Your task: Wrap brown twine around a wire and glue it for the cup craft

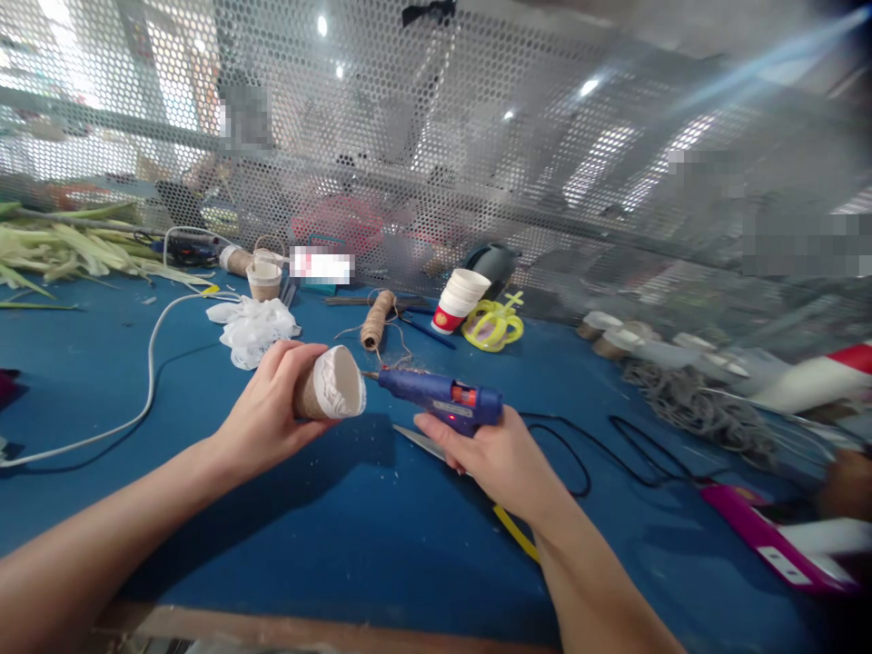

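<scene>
My left hand [272, 400] is wrapped round a paper cup [337, 386], tilted with its mouth to the right. Brown twine covers its body and a white ruffled trim circles the rim. In my right hand [487, 450] is a blue hot glue gun [440, 395] with a small red light lit. Its nozzle points left and is at or very near the white rim; whether it touches I cannot tell. Scissors [422, 440] with a yellow handle lie on the table, partly behind my right hand and forearm. White lace [255, 329] lies beyond my left hand.
On the blue table [272, 554] stand a twine spool [378, 320], stacked paper cups [460, 300] and a yellow crown-shaped piece [493, 324]. A black cord [627, 459] runs to a magenta power strip [777, 536]. A white cable [151, 363] crosses the left. Perforated metal [409, 136] walls the back.
</scene>
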`<action>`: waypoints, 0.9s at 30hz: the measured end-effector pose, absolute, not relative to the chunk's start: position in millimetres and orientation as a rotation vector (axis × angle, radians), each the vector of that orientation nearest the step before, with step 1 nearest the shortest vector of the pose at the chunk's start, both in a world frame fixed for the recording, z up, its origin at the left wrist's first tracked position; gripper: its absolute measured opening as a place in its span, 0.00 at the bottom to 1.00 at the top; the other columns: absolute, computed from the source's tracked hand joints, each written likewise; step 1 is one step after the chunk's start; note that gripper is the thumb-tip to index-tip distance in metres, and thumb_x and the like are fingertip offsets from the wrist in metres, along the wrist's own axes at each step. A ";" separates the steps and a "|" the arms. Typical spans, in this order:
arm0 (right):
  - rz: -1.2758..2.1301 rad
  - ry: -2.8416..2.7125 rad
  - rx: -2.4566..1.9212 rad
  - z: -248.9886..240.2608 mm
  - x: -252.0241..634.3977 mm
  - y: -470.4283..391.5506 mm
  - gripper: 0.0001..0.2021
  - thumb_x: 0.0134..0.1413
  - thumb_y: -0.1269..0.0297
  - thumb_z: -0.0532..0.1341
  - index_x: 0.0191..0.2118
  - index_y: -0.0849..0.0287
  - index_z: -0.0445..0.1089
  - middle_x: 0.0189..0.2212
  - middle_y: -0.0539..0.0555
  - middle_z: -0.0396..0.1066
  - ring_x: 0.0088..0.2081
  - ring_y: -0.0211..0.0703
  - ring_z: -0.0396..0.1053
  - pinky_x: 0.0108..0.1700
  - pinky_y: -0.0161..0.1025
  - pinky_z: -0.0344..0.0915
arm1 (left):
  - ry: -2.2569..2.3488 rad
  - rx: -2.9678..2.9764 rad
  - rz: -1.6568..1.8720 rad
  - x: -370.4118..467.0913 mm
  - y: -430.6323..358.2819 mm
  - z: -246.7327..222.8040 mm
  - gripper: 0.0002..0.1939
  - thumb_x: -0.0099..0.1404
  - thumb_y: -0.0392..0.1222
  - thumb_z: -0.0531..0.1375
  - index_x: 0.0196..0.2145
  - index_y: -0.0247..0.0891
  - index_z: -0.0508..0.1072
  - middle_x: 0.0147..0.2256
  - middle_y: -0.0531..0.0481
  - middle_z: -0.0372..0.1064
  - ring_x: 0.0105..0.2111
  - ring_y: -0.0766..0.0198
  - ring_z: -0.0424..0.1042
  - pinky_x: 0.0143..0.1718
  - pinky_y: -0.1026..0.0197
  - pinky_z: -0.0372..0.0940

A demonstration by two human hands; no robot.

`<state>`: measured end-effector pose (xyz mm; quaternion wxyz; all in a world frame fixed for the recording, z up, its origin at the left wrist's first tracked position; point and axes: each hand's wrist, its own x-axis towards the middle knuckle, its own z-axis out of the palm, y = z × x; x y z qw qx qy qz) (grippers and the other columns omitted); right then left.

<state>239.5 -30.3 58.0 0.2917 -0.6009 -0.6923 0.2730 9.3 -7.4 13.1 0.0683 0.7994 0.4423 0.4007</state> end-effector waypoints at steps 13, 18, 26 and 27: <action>0.755 -1.856 -1.601 58.6 240.3 -30.8 0.15 0.46 0.54 0.60 0.18 0.57 0.61 0.09 0.46 0.59 0.14 0.34 0.59 0.20 0.34 0.61 | 1.358 2.385 1.237 8.7 -6.0 13.3 0.30 0.50 0.38 0.61 0.49 0.41 0.54 0.45 0.42 0.57 0.45 0.52 0.62 0.45 0.46 0.61; 0.801 -1.888 -1.638 58.3 241.5 -29.2 0.16 0.46 0.52 0.59 0.18 0.57 0.60 0.10 0.46 0.60 0.14 0.35 0.59 0.19 0.33 0.60 | 1.374 2.387 1.243 7.9 -4.4 12.1 0.30 0.50 0.38 0.62 0.49 0.42 0.54 0.45 0.43 0.57 0.47 0.52 0.61 0.46 0.47 0.61; 0.796 -1.916 -1.605 60.7 239.7 -29.6 0.13 0.47 0.55 0.59 0.21 0.57 0.62 0.10 0.45 0.60 0.14 0.35 0.59 0.20 0.33 0.58 | 1.403 2.399 1.269 7.5 -4.4 12.5 0.29 0.51 0.39 0.61 0.50 0.41 0.54 0.45 0.42 0.57 0.47 0.52 0.61 0.46 0.48 0.61; 0.796 -1.916 -1.597 60.7 239.5 -30.1 0.13 0.47 0.55 0.59 0.21 0.57 0.62 0.10 0.45 0.60 0.14 0.35 0.59 0.20 0.33 0.58 | 1.411 2.397 1.271 7.5 -4.4 12.4 0.30 0.51 0.40 0.61 0.50 0.41 0.54 0.45 0.42 0.57 0.47 0.52 0.61 0.46 0.48 0.61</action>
